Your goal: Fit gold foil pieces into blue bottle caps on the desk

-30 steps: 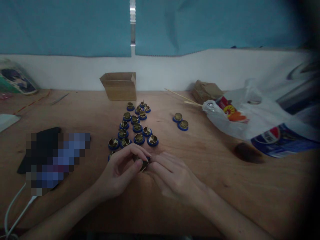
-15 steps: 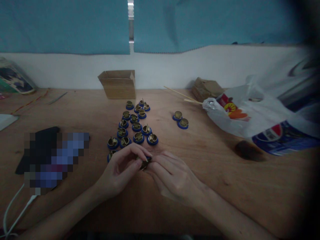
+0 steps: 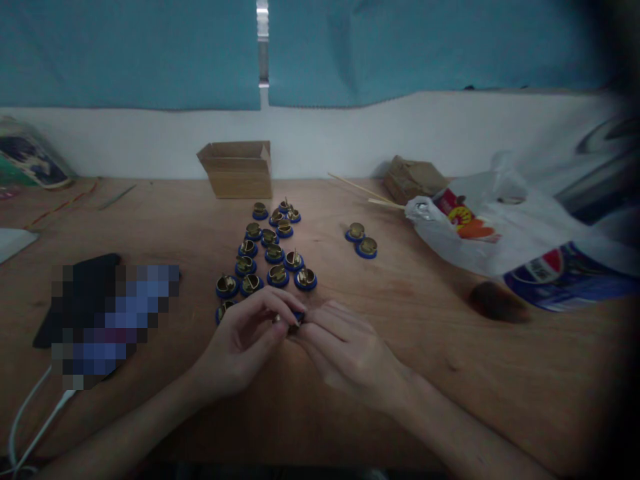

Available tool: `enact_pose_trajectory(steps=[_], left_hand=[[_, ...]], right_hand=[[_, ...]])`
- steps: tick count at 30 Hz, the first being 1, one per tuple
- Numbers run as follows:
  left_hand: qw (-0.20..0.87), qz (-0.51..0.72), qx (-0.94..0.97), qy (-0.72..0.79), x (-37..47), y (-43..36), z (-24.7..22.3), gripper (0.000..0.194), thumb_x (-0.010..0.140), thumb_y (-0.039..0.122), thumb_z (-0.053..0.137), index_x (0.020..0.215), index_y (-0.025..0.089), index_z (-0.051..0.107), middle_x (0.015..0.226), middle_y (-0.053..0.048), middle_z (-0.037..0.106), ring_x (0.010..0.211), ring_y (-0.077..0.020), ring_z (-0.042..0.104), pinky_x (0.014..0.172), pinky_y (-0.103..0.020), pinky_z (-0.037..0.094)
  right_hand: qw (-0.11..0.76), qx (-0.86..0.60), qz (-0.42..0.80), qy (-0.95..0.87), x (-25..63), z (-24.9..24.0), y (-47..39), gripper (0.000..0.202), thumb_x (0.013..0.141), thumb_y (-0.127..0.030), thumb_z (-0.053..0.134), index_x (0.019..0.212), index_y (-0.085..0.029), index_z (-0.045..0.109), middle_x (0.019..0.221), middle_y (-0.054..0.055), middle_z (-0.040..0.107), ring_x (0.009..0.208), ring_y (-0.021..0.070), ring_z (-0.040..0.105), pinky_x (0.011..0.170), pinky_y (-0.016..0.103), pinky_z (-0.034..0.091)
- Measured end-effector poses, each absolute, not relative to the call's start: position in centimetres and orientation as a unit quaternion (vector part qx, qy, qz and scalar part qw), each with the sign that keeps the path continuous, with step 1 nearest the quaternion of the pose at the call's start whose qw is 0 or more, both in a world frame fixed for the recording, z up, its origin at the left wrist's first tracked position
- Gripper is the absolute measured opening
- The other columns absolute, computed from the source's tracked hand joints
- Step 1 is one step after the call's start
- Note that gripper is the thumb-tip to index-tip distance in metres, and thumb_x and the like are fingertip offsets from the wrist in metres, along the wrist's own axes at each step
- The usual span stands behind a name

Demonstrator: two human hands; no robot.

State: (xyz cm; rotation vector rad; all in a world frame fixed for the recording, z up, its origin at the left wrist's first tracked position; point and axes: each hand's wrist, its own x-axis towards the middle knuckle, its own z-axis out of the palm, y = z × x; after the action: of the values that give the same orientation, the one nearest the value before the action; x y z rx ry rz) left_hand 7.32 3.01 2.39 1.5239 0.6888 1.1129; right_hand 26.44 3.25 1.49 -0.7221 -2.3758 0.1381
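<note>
Just in front of the cluster, my left hand and my right hand meet fingertip to fingertip. Between them they pinch a small round brass fitting with a blue rim, mostly covered by the fingers. The left thumb and index finger close on its left side, while the right fingers are bunched against its right side. Several similar brass fittings stand beyond the hands, each on a blue round base, some with a thin tab across the cup. Two more fittings sit apart to the right.
An open cardboard box stands by the wall. At left lie a dark flat object and a blurred-out phone-like device with a white cable. A plastic bag, brown package and thin sticks occupy the right of the wooden table.
The fitting between my fingertips has turned slightly, with more of its blue rim showing. My fingers shifted a little around it; the other fittings stay put.
</note>
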Motion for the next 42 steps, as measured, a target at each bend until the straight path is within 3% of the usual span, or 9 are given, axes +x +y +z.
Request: enact_pose_trajectory(steps=[4,6,9,12,15,23,28,36,42], left_hand=[[0.576,0.479,0.595,0.290,7.1,3.3,1.9,0.009,0.092,0.021,0.055,0.091,0.019,0.063,0.105,-0.006,0.064,0.099,-0.0179,0.060,0.089,-0.028,0.046],[0.590,0.486,0.571,0.300,7.1,3.4,1.6,0.008,0.092,0.023,0.056,0.093,0.020,0.063,0.106,-0.005,0.065,0.101,-0.0188,0.061,0.090,-0.030,0.046],[0.605,0.488,0.544,0.314,7.2,3.4,1.1,0.010,0.093,0.027,0.055,0.096,0.022,0.063,0.106,-0.005,0.066,0.100,-0.0193,0.062,0.088,-0.031,0.047],[0.614,0.485,0.535,0.320,7.3,3.4,1.0,0.012,0.092,0.029,0.057,0.098,0.021,0.063,0.106,-0.006,0.066,0.100,-0.0201,0.062,0.087,-0.032,0.047],[0.623,0.485,0.523,0.321,7.3,3.4,1.0,0.013,0.090,0.030,0.060,0.098,0.020,0.063,0.108,-0.008,0.066,0.100,-0.0206,0.062,0.084,-0.031,0.049],[0.632,0.490,0.521,0.297,7.3,3.5,1.0,0.008,0.089,0.022,0.062,0.096,0.020,0.062,0.108,-0.005,0.063,0.100,-0.0171,0.060,0.082,-0.026,0.051],[0.636,0.486,0.529,0.281,7.5,3.5,1.4,0.006,0.087,0.021,0.063,0.092,0.018,0.061,0.104,-0.007,0.065,0.094,-0.0170,0.062,0.080,-0.028,0.051],[0.650,0.476,0.522,0.280,8.0,3.2,1.4,0.017,0.077,0.012,0.073,0.089,0.018,0.061,0.104,-0.007,0.067,0.094,-0.0173,0.065,0.078,-0.027,0.054],[0.579,0.471,0.590,0.308,8.0,2.9,1.3,0.024,0.074,0.008,0.074,0.090,0.019,0.060,0.103,-0.006,0.069,0.096,-0.0179,0.066,0.083,-0.029,0.053]], right_hand=[[0.349,-0.288,0.122,-0.883,26.3,1.9,2.9,0.019,0.090,-0.007,0.046,0.099,-0.018,0.058,0.084,0.005,0.066,0.077,0.0172,0.062,0.067,0.029,0.049],[0.369,-0.315,0.163,-0.859,26.2,2.2,2.8,0.014,0.090,-0.014,0.053,0.103,-0.020,0.055,0.080,0.002,0.065,0.072,0.0155,0.062,0.063,0.026,0.049],[0.382,-0.363,0.209,-0.824,26.2,2.7,2.8,0.019,0.086,-0.026,0.066,0.099,-0.021,0.053,0.066,-0.005,0.056,0.058,0.0113,0.056,0.052,0.021,0.043],[0.379,-0.389,0.262,-0.797,26.2,3.1,3.0,0.022,0.082,-0.029,0.072,0.086,-0.021,0.052,0.061,-0.007,0.050,0.051,0.0088,0.050,0.049,0.020,0.038],[0.368,-0.400,0.349,-0.763,26.0,3.3,3.1,0.018,0.083,-0.026,0.070,0.080,-0.021,0.053,0.060,-0.007,0.046,0.051,0.0090,0.045,0.047,0.021,0.035],[0.369,-0.392,0.523,-0.661,25.8,4.1,3.4,0.007,0.085,-0.019,0.056,0.087,-0.020,0.049,0.061,-0.007,0.045,0.052,0.0095,0.045,0.047,0.022,0.035],[0.379,-0.416,0.499,-0.659,25.7,3.8,3.5,0.011,0.081,-0.018,0.055,0.087,-0.021,0.046,0.061,-0.008,0.046,0.052,0.0092,0.045,0.046,0.020,0.035],[0.366,-0.448,0.349,-0.737,25.9,2.5,3.4,0.017,0.076,-0.009,0.055,0.083,-0.021,0.046,0.059,-0.008,0.045,0.049,0.0085,0.045,0.046,0.020,0.034],[0.371,-0.424,0.421,-0.711,26.2,3.4,3.3,0.019,0.079,-0.013,0.055,0.092,-0.021,0.045,0.063,-0.007,0.046,0.053,0.0096,0.046,0.047,0.021,0.036]])
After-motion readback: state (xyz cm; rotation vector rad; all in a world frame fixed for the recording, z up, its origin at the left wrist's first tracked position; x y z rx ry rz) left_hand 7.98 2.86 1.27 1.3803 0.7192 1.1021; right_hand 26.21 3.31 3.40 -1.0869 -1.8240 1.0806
